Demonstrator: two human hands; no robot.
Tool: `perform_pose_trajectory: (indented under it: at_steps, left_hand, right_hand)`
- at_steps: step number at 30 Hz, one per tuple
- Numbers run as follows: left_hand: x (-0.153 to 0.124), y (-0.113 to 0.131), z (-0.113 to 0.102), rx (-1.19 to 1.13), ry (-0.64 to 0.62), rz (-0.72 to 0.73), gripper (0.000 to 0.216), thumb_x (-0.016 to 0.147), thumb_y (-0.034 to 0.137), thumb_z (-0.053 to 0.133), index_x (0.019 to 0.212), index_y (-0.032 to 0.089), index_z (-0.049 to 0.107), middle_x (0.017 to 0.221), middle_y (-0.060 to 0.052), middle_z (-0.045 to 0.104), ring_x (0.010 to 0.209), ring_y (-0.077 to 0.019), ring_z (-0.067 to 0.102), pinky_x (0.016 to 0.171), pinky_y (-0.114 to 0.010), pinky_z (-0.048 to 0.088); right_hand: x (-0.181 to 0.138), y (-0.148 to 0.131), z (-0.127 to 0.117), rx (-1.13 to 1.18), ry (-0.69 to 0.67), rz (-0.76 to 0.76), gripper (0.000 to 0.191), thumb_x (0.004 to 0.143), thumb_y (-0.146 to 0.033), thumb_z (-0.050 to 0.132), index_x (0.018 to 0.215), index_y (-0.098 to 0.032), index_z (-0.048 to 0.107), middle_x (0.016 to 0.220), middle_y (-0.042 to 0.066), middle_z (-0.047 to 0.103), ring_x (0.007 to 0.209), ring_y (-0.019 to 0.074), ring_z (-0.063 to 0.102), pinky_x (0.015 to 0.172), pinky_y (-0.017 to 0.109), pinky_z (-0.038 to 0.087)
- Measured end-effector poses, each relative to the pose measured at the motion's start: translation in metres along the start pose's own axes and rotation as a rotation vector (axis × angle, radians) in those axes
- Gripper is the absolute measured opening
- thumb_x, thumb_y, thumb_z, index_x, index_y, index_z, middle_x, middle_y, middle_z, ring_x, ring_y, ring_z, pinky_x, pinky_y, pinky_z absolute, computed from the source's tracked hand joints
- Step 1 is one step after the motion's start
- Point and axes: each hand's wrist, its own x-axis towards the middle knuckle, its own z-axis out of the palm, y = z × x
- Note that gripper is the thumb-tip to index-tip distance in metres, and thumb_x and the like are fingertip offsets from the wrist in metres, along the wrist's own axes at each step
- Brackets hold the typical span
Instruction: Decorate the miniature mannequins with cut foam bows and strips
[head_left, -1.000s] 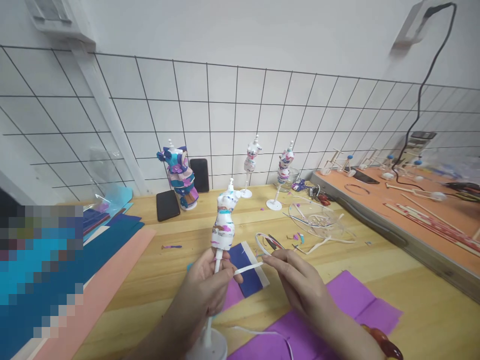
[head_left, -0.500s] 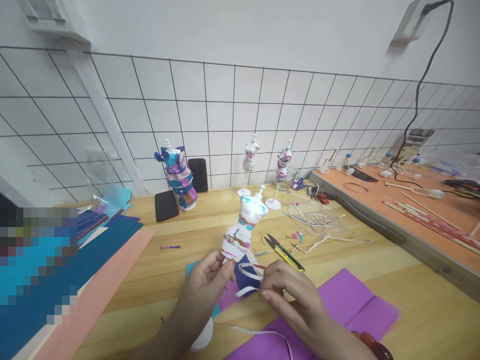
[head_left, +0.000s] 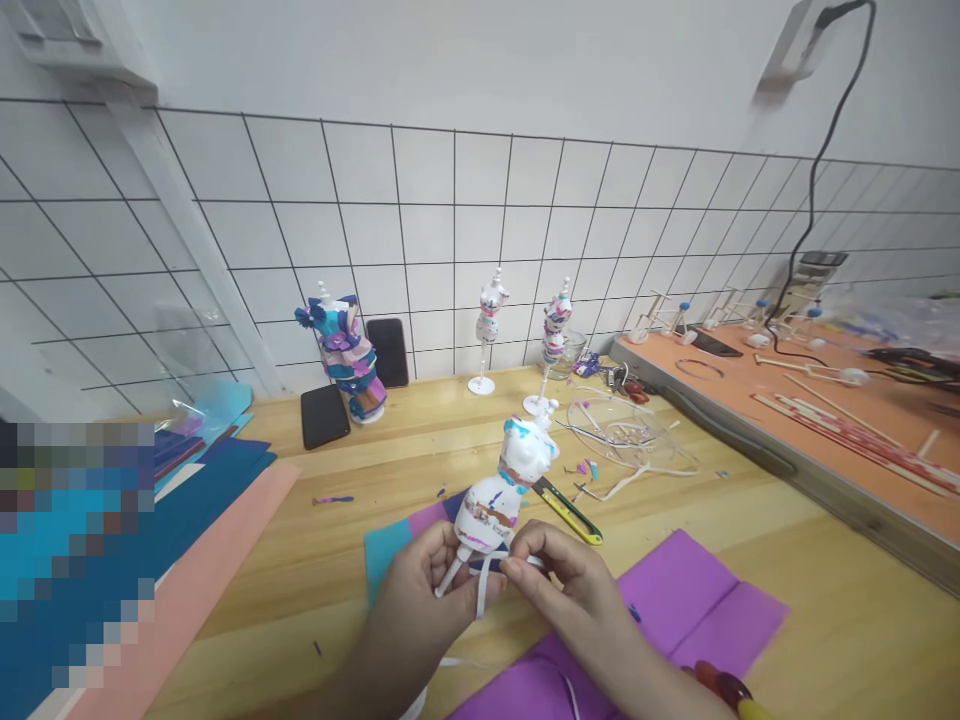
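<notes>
A small white dress form [head_left: 491, 505], smeared with blue, brown and purple, tilts to the right above the table. My left hand [head_left: 427, 590] is closed around the stand rod under it. Between thumb and fingers, my right hand [head_left: 562, 580] pinches a narrow white strip of tape [head_left: 484, 585] at the form's lower edge; the strip loops down beside my left thumb. Below my hands lie a purple sheet [head_left: 675, 590] and smaller teal and purple pieces [head_left: 386, 555]. Yellow-handled scissors [head_left: 574, 513] lie just behind my right hand.
At the back stand a dress form in ruffled blue and purple [head_left: 349, 350] and two barer ones [head_left: 489, 320]. Two phones [head_left: 324, 415] are beside the ruffled form. Coloured sheets [head_left: 180, 540] lie at left. An orange board [head_left: 847, 400] with sticks is at right.
The dress form has moved slightly right and lower, tilting more. My right hand has brought the tape up to the form's lower edge, close to my left hand. The view has shifted a little.
</notes>
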Motion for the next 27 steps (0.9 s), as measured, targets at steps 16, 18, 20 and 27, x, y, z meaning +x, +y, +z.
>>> perform_pose_trajectory:
  at_steps: [16,18,20,27]
  left_hand:
    - [-0.006,0.002,0.008,-0.045,0.105,0.009,0.034,0.061,0.044,0.072,0.074,0.015,0.06,0.064,-0.001,0.059,0.062,-0.012,0.051,0.057,-0.021,0.039]
    - [-0.006,0.004,0.008,-0.042,0.114,-0.016,0.036,0.062,0.049,0.069,0.071,0.015,0.057,0.056,0.003,0.05,0.053,-0.0082,0.044,0.05,-0.018,0.033]
    - [-0.007,0.007,0.008,-0.022,0.088,-0.055,0.037,0.067,0.051,0.064,0.068,0.016,0.053,0.051,0.007,0.041,0.044,-0.0049,0.031,0.042,-0.017,0.023]
    - [-0.01,0.012,0.007,-0.011,0.03,-0.088,0.037,0.071,0.051,0.059,0.065,0.018,0.045,0.052,0.009,0.032,0.044,-0.0045,0.021,0.042,-0.02,0.014]
  right_hand:
    - [-0.003,0.0,0.0,-0.019,-0.034,0.069,0.027,0.079,-0.039,0.054,0.064,-0.018,0.048,0.061,-0.001,0.047,0.057,0.0117,0.04,0.053,0.024,0.033]
    - [-0.003,0.0,0.001,-0.008,-0.033,0.074,0.026,0.079,-0.039,0.054,0.065,-0.018,0.048,0.062,-0.001,0.046,0.057,0.0118,0.04,0.053,0.024,0.033]
    - [-0.003,-0.001,0.001,0.008,-0.031,0.082,0.026,0.079,-0.039,0.055,0.065,-0.018,0.048,0.062,-0.001,0.047,0.058,0.0119,0.041,0.054,0.024,0.033]
    - [-0.002,-0.005,0.002,0.035,-0.027,0.102,0.027,0.078,-0.039,0.057,0.063,-0.017,0.048,0.06,-0.002,0.047,0.055,0.0103,0.038,0.051,0.022,0.032]
